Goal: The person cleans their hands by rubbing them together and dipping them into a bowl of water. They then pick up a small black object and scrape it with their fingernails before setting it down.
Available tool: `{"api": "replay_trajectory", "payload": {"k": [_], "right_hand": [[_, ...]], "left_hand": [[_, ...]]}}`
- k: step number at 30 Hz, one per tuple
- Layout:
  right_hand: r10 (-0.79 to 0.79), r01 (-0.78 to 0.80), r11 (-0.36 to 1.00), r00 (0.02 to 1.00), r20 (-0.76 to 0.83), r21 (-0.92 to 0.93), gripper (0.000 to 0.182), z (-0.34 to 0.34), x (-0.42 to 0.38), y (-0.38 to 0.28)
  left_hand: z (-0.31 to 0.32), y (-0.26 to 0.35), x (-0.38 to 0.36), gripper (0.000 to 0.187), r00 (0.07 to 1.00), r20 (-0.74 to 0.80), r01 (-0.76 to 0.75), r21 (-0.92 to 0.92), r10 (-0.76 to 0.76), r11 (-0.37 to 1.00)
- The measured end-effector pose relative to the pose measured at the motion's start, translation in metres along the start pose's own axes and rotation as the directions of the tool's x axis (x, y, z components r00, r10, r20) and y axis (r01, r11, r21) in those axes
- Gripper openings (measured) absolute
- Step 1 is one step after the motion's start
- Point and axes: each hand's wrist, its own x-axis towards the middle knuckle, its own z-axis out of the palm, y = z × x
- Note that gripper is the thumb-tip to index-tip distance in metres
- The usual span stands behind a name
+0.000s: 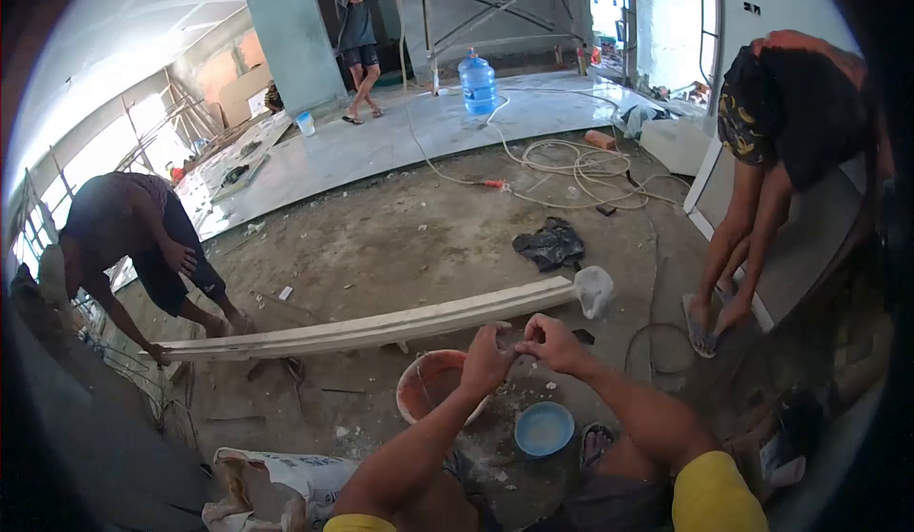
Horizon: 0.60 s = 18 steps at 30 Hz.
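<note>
My left hand [487, 361] and my right hand [555, 344] meet in front of me with their fingertips pinched together. Whatever lies between the fingers is too small to make out. Just beyond them runs a long cream moulding strip [381, 326], lying low across the floor. A reddish bucket [411, 401] with pale smears stands below my left hand. Under my right hand sits a light blue bowl [544, 430] with whitish contents. A clear plastic bag [593, 291] rests by the strip's right end.
A co-worker [162, 237] bends at the left, one hand at the strip's far end. Another person [781, 123] stoops on the right; a third [358, 37] stands behind. Around are a paper sack [324, 480], black plastic [550, 245], a coiled hose [571, 163], a water jug [478, 85] and scaffolding [500, 1].
</note>
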Motion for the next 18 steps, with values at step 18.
{"api": "replay_trajectory", "payload": {"k": [18], "right_hand": [[0.210,-0.250,0.931,0.963,0.170,0.266,0.022,-0.001,-0.004,-0.015]], "left_hand": [[-0.016,0.020,-0.002,0.045,0.994,-0.048,-0.096,0.087,0.101,0.992]]}}
